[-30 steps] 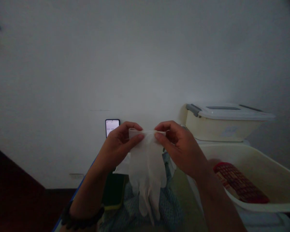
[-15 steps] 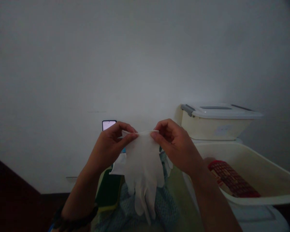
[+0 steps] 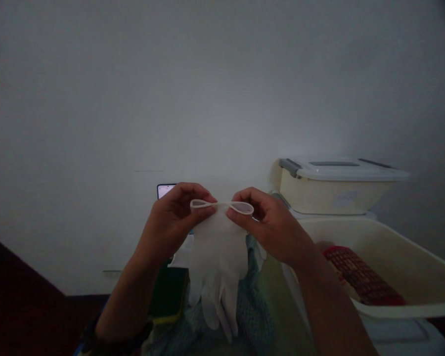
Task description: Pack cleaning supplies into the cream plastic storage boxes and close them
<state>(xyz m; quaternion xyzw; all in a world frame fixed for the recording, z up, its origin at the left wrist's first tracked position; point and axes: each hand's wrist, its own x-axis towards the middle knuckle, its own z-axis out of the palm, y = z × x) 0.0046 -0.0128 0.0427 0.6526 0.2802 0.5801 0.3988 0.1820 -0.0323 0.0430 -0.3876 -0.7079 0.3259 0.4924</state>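
Between my hands hangs a white disposable glove [image 3: 218, 252], cuff up and fingers dangling down. My left hand [image 3: 176, 215] pinches the left part of the cuff between thumb and fingers. On the other side my right hand [image 3: 269, 220] pinches the cuff in the same way. The rim bulges into a small loop at each outer end and is pressed flat in the middle. Behind and below the glove lies a blue-green knitted cloth [image 3: 255, 296]. Another white piece [image 3: 180, 257], partly hidden, shows beside my left wrist.
A phone [image 3: 165, 190] with a lit screen stands against the wall behind my left hand. A green and yellow sponge [image 3: 168, 294] lies below my left forearm. To the right are a cream basin [image 3: 393, 247] holding a red patterned item [image 3: 363, 277], and a lidded storage box [image 3: 333, 195].
My fingers have shifted inward along the cuff, closer together. The cuff's outer ends, nearly flat before, now gape as two loops. The glove stays at about the same height.
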